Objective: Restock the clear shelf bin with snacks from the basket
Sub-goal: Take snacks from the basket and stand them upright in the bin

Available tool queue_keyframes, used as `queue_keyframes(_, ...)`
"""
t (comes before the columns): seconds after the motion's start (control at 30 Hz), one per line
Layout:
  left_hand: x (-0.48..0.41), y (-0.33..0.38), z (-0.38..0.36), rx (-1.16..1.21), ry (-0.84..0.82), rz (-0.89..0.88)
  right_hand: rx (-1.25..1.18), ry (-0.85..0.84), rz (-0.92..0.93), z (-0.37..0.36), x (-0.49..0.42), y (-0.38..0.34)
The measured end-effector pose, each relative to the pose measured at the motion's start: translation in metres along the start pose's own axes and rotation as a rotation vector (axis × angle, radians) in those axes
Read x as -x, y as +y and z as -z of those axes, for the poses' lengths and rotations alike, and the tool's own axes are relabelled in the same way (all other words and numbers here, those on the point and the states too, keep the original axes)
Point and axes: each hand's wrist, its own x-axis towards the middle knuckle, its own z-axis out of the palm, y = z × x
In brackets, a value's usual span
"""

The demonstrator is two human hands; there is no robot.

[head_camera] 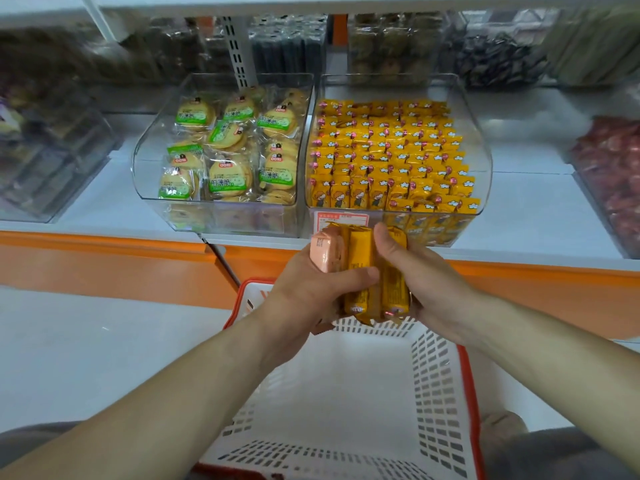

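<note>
Left hand (pixel 311 296) and right hand (pixel 426 282) clamp curled fingers round yellow snack packets (pixel 360 251) above the basket (pixel 433 375), near the clear bin (pixel 483 157).

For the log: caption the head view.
Left hand and right hand grip yellow snack packs between basket and clear bin.

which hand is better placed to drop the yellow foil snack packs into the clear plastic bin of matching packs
Right, likely: the right hand grips the yellow foil snack packs in front of the clear plastic bin, while the left hand holds them further left.
</note>
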Motion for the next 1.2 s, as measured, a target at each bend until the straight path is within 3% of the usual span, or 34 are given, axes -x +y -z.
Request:
queue_keyframes(0.27,-0.005,0.013,0.014,-0.084,0.141,-0.042,-0.261,-0.006,-0.044,0.017,0.003,-0.009)
queue_keyframes(0.47,-0.002,0.021,0.018,-0.135,0.101,-0.057,-0.167,0.077,0.031,0.019,0.006,-0.018)
queue_keyframes(0.9,0.005,0.046,0.032,-0.138,0.190,-0.123,-0.071,0.202,0.165,0.028,-0.012,-0.062)
queue_keyframes(0.97,0.004,0.049,0.035,-0.145,0.211,-0.139,0.044,0.235,0.253,0.037,-0.019,-0.072)
queue_keyframes(1.1,-0.001,0.052,0.039,-0.161,0.241,-0.162,0.589,0.386,0.364,0.053,-0.030,-0.084)
queue_keyframes(1.2,-0.005,0.051,0.040,-0.166,0.247,-0.157,0.766,0.449,0.457,0.055,-0.038,-0.086)
